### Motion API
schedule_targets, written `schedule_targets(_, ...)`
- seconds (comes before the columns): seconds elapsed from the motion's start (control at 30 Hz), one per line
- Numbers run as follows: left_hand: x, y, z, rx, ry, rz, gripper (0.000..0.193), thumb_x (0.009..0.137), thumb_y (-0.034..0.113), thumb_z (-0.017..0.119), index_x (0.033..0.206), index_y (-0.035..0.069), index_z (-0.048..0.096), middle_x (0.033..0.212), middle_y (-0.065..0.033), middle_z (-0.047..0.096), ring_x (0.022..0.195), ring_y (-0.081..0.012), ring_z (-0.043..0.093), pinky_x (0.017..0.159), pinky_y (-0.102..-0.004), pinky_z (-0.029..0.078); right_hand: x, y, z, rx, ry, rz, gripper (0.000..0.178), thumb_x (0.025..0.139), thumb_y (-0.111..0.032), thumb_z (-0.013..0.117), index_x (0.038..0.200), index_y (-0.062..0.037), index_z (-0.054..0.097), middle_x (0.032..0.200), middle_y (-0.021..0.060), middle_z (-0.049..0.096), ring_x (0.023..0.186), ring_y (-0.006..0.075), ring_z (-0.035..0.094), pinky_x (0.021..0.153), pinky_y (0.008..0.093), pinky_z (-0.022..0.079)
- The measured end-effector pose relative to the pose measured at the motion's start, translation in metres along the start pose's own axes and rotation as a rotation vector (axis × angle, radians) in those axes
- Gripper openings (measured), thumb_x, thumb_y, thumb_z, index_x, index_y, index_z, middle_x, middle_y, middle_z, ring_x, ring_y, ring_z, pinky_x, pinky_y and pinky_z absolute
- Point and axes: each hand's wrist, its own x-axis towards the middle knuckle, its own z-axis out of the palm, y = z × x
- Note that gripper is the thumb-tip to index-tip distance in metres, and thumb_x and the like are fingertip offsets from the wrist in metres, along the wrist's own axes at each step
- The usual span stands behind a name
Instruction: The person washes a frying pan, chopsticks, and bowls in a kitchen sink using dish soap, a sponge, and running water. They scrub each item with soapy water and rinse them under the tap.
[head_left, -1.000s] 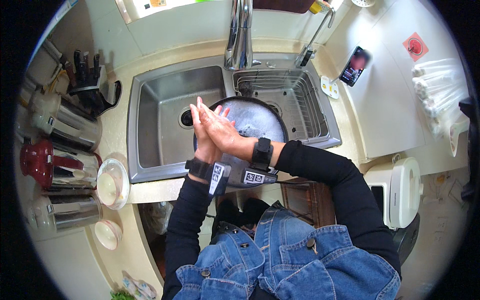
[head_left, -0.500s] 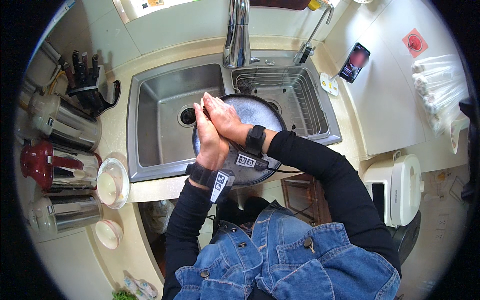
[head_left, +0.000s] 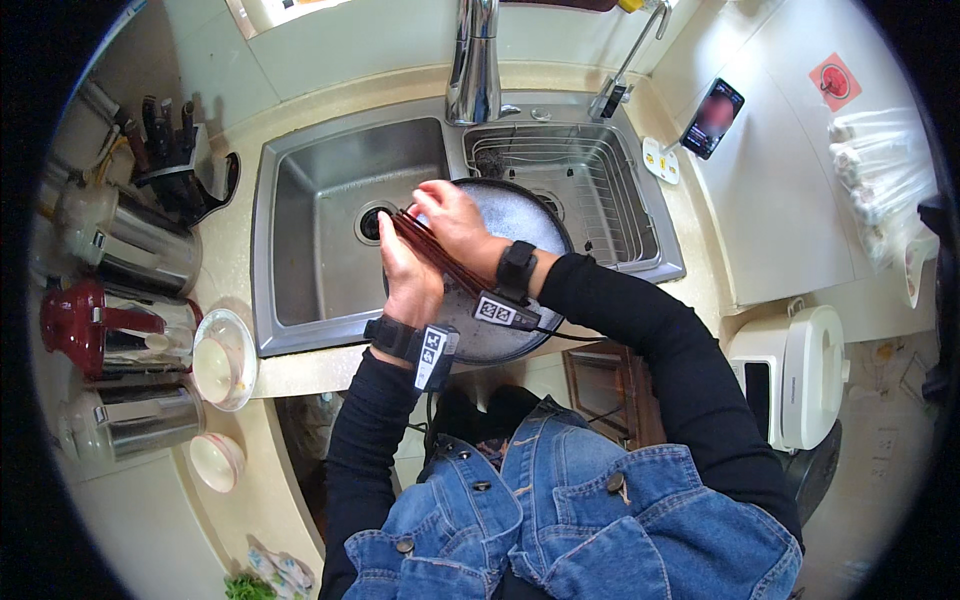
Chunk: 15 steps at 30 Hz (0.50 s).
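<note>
A bundle of thin reddish-brown chopsticks (head_left: 432,243) lies slantwise between my two hands, above a round dark-rimmed pan (head_left: 569,238) of foamy water. My left hand (head_left: 410,275) supports the bundle from the left, its thumb side up and its fingers partly hidden. Against the other side rests my right hand (head_left: 460,225), with bent fingers near the far ends of the chopsticks. The pan sits over the sink's divider and front edge, partly covered by my hands and wrists.
The double steel sink (head_left: 350,135) has a wire rack (head_left: 625,190) in its right basin, beneath a tall faucet (head_left: 473,70). Bowls (head_left: 218,462), a plate (head_left: 243,395) and a knife block (head_left: 185,180) stand left. A phone (head_left: 713,118) and a white appliance (head_left: 810,380) are right.
My palms were pressed together over the chopsticks. They have parted slightly, the right fingers have bent and lifted, and the bundle now shows between them.
</note>
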Motion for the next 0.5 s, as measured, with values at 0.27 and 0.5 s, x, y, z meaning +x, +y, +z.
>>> schedule_targets(0.27,-0.007,0.019,-0.013,0.011,0.108,-0.215,0.08,0.091,0.072,0.033,0.109,-0.002,0.057,0.103,-0.0201,0.063,0.092,-0.0347,0.059,0.082,-0.0496,0.05,0.009,0.065,-0.072,0.091,0.166,0.732,0.033,0.086,-0.025,0.056,0.098,0.0051,0.063,0.095,0.0206,0.067,0.091,0.0347,0.064,0.075,0.0409,0.049)
schedule_targets(0.5,0.012,0.016,-0.019,-0.079,0.182,-0.254,0.076,0.094,0.067,0.032,0.097,-0.003,0.06,0.088,-0.0184,0.064,0.082,-0.0328,0.061,0.076,-0.0455,0.051,0.036,0.056,-0.074,1.128,-0.689,0.932,0.032,0.097,-0.013,0.036,0.103,0.0036,0.063,0.099,0.0176,0.066,0.097,0.0263,0.064,0.09,0.0417,0.051)
